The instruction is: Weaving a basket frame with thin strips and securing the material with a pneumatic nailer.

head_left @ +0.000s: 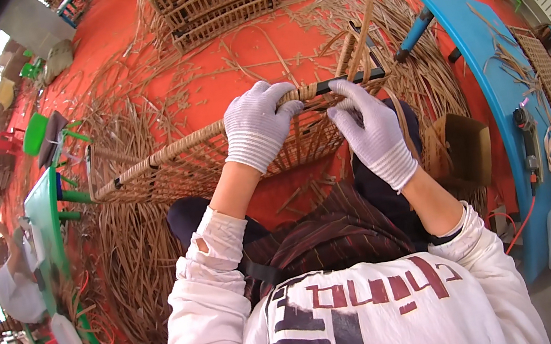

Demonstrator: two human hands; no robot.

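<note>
Across my lap lies a long woven wicker basket (pixel 173 150), its rim bound with brown strip over a dark frame bar. Wrapped round the bound part of that rim is my gloved left hand (pixel 257 125), thumb lying along the top. My gloved right hand (pixel 377 132) curls its fingers at a bare dark stretch of the bar (pixel 327 85), thumb underneath. Just beyond those fingers a loose flat brown strip (pixel 365 22) sticks up and away from the rim. Whether the right fingers also pinch a strip is hidden.
Long strips (pixel 135 268) heap at my left, with more strips (pixel 429 66) at my right. A cardboard box (pixel 465 151) stands by my right knee. Blue table (pixel 464 60) right, green table (pixel 43 218) left; a co-worker (pixel 15 292) sits beyond it. Finished-looking woven baskets (pixel 218 3) are stacked ahead.
</note>
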